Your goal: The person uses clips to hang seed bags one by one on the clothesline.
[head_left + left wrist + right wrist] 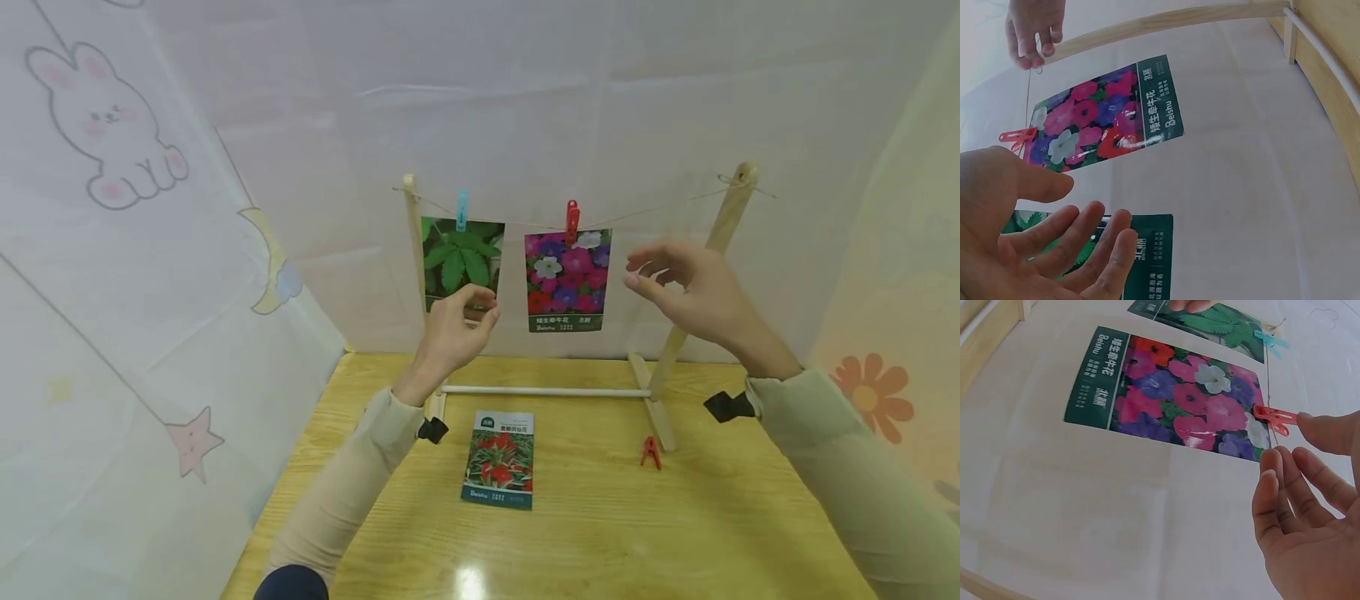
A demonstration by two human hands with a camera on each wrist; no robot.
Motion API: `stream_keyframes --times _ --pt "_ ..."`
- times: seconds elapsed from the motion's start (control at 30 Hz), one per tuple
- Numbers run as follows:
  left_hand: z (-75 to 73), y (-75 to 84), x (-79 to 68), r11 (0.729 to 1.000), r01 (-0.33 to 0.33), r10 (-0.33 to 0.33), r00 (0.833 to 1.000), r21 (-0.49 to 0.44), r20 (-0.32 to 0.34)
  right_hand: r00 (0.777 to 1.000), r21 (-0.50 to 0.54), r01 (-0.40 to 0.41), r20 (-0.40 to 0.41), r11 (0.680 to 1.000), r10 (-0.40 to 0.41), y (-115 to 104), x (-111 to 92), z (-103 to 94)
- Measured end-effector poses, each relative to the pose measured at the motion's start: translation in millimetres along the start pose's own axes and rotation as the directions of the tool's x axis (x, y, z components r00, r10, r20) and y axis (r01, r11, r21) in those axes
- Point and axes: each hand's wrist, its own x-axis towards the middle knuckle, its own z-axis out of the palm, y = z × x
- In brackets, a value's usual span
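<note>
- We judge pegging in hand: leaf packet (457, 252), pink-flower packet (566, 283) hang clipped.
- Our left hand (450, 335), right hand (697, 293) empty, fingers loosely curved.
- Next, likely: pinch red-flower packet (498, 461) and loose peg (651, 452) off table (592, 533).

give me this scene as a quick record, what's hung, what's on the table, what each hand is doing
hung left: leaf packet, blue clip
hung right: mixed-flower packet, red clip
on table: red-flower packet, loose red clip
left hand: before leaf packet, gripping nothing; contact unclear
right hand: beside mixed-flower packet, holding nothing
</note>
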Motion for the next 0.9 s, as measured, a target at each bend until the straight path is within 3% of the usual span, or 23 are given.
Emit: stream_keyframes --times 0.27,0.6,0.9 --pt "8.8 -9.8 -5.7 1.0 -0.002 0.001 1.0 -0.029 -0.01 0.999 0.053 0.016 -0.034 0.998 -0.014 16.7 -26.7 9.1" --pt "16.3 -22.0 -15.6 0.998 0.027 -0.027 1.0 -0.061 -0.009 0.999 0.046 -0.029 -0.016 0.999 0.03 41.5 -54.2 18.8" --pt "22.6 -34.7 -25.0 0.996 0.059 -0.059 0.998 -0.068 0.005 0.993 0.072 -0.118 -0.003 0.99 0.118 58.8 -75.8 23.8"
